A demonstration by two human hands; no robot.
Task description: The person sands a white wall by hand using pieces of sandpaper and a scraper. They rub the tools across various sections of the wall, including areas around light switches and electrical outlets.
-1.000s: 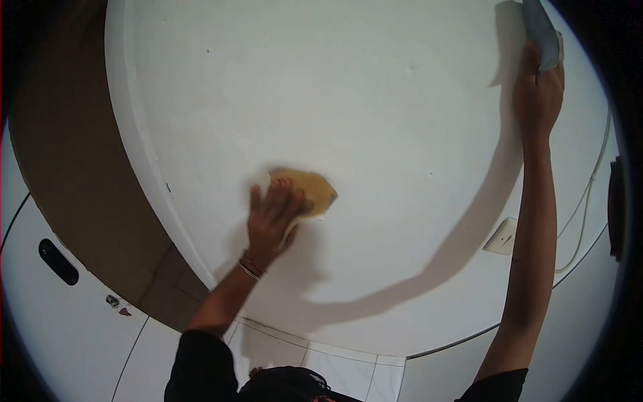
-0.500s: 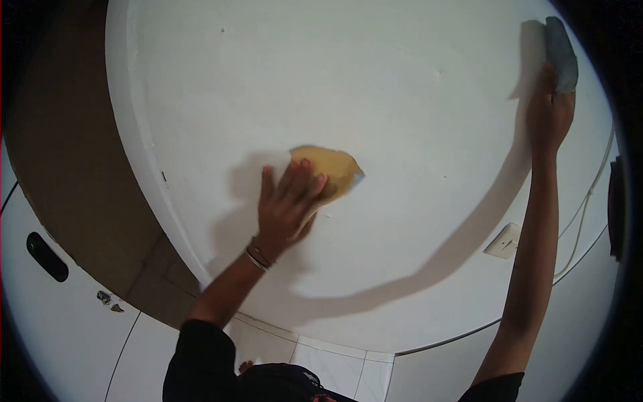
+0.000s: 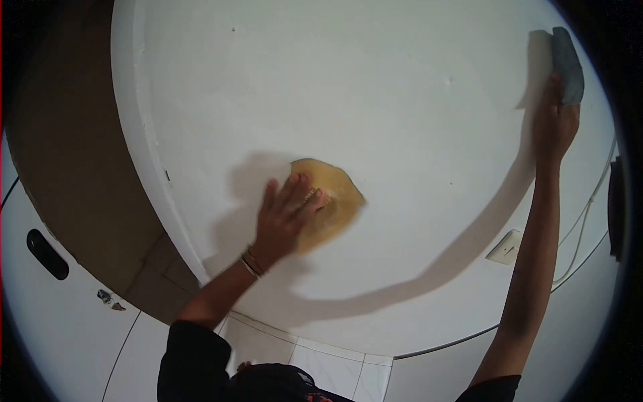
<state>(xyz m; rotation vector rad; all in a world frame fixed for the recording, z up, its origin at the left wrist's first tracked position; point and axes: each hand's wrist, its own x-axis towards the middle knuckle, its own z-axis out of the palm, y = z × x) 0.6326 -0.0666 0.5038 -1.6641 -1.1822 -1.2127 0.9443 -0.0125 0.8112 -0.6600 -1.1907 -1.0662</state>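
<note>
My left hand [image 3: 281,218] presses a tan sheet of sandpaper [image 3: 341,208] against the white wall [image 3: 375,100], fingers spread over its face. The thumb is hidden at the sheet's lower part. A bracelet [image 3: 252,262] circles that wrist. High at the right, my right hand [image 3: 556,127] is closed around a folded grey sheet [image 3: 568,67], which sticks up past the fingers close to the wall. That arm is stretched far up and casts a long curved shadow on the wall.
A light switch [image 3: 504,246] sits beside my right forearm, with a white cable [image 3: 581,241] running past it. At the left are a brown panel [image 3: 74,134] and a white door with a dark oval handle [image 3: 47,254]. Pale tiles [image 3: 328,365] show below.
My left hand has shifted slightly left and down, and the sandpaper now spreads wider, its grey corner no longer showing. The right hand and grey sheet appear slightly lower with the view.
</note>
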